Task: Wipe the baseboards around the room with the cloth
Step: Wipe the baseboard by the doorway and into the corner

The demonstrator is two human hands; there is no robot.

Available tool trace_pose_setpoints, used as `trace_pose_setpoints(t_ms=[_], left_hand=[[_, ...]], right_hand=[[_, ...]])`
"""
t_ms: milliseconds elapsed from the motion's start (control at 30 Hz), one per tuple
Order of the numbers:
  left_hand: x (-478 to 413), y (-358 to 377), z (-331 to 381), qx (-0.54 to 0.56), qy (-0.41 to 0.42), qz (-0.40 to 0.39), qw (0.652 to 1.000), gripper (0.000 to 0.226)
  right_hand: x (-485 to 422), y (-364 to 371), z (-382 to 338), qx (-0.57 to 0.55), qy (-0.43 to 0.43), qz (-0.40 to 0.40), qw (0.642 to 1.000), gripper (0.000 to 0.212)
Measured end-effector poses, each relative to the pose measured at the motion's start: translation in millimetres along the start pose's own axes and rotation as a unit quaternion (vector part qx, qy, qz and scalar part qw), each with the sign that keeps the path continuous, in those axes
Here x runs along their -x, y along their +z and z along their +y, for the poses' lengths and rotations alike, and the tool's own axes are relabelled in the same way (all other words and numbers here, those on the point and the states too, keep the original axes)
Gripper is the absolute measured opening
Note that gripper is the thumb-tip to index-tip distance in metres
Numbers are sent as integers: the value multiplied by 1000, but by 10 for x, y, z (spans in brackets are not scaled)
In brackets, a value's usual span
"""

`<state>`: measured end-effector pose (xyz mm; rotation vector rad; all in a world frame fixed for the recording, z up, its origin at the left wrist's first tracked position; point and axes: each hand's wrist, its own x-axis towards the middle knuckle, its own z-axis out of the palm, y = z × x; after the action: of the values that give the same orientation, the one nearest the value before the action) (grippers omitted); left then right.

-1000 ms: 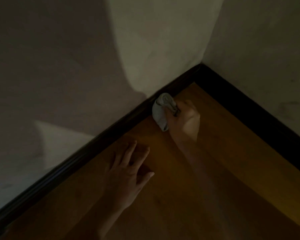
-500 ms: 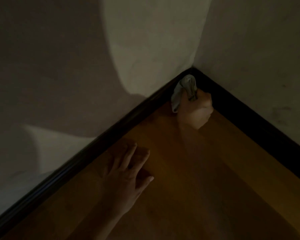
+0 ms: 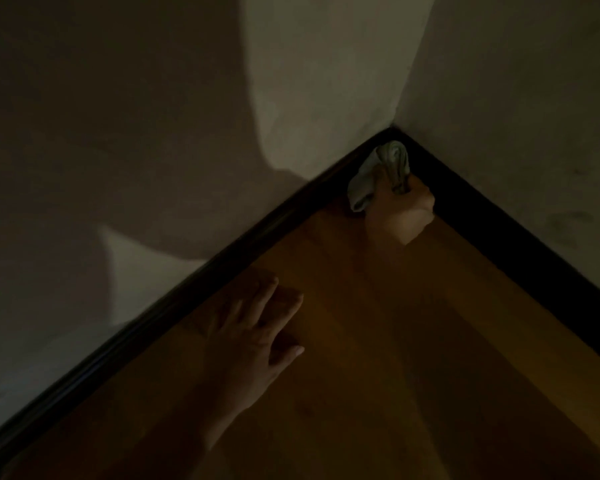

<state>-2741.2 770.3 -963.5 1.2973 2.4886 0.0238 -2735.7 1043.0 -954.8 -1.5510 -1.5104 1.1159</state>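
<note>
**Walls** [image 3: 153,133]. Two pale faces that meet at the corner [image 3: 392,130]. Both are dim, with broad shadows on the one left of the corner.

**Floor** [image 3: 413,358]. Brown wood that spreads out from the corner toward where I stand.

**Baseboards.** Dark, glossy. One run [image 3: 222,259] leads left and down from the corner, the other [image 3: 520,247] right and down. No dust or streaks can be made out in this light, so I cannot tell which stretches are wiped.

**Left hand** [image 3: 253,344]. Well out from the corner, near the left run. It lies flat on the floor with fingers spread. It holds nothing and looks to be a prop.

**Right hand** [image 3: 400,211]. Just short of the corner. The grip is closed tight, fingers curled round a bunch of fabric.

**Cloth** [image 3: 388,157]. Pale and wadded, it sticks out of the right hand. It is pressed into the corner, touching the base of the left run, and looks to reach the right run too.

**Progress, as judged.**
- The step in hand is the joint where the two runs meet.
- The right run seems the likely one to follow.
- The rest of the room is out of sight, so the job is partway at best.
</note>
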Motion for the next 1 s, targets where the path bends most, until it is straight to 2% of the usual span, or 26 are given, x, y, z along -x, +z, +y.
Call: trace_pose_setpoints(t_ms=[67, 200, 367, 533, 700, 867, 1000], left_hand=[[-16, -5, 1, -9, 5, 5, 1000, 71], [-109, -25, -11, -21, 32, 6, 999, 66], [-334, -67, 120, 0, 101, -2, 995, 64], [-658, -41, 299, -3, 220, -17, 975, 63], [-901, -51, 345, 25, 308, -18, 951, 63], [-921, -17, 310, -12, 312, -22, 950, 64], [-963, 4, 315, -16, 308, -15, 951, 61]], right_hand=[[45, 28, -21, -7, 7, -10, 1000, 18], [149, -55, 126, 31, -60, -51, 996, 22], [19, -21, 6, 17, 9, -10, 1000, 25], [124, -177, 6, -4, 65, -99, 993, 19], [33, -939, 25, 25, 53, -111, 992, 23], [24, -1713, -148, 87, 65, -73, 991, 24], [82, -1795, -128, 108, 70, -12, 992, 24]])
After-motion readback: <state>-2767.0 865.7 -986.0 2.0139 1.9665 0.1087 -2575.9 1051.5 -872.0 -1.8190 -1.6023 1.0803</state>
